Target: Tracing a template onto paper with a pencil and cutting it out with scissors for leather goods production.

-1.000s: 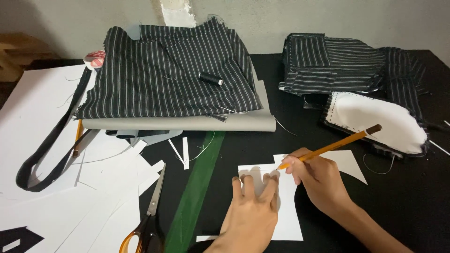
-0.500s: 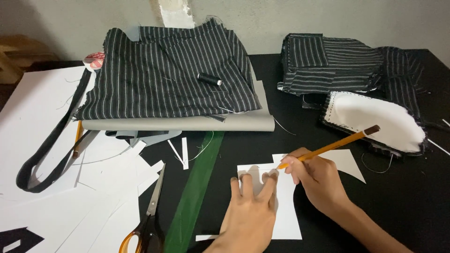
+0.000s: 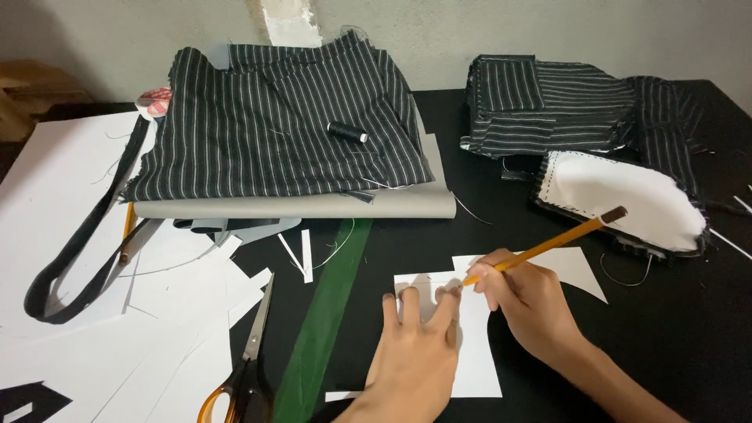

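Note:
My left hand (image 3: 419, 348) lies flat with fingers spread on a white paper piece (image 3: 479, 368) on the black table, pinning it down. My right hand (image 3: 526, 301) grips a yellow pencil (image 3: 548, 247) whose tip touches the paper's upper edge beside my left fingertips. A second white paper shape (image 3: 576, 270) lies just right of the hands. A green fabric strip (image 3: 325, 321) runs diagonally left of my left hand, and orange-handled scissors (image 3: 247, 364) lie beyond it.
A folded striped fabric stack (image 3: 274, 133) with a black thread spool (image 3: 347, 132) sits on grey card at the back. More striped fabric (image 3: 564, 102) and a white-lined pocket piece (image 3: 627, 200) lie at the right. White paper sheets (image 3: 55, 196) and a dark strap (image 3: 86, 243) cover the left.

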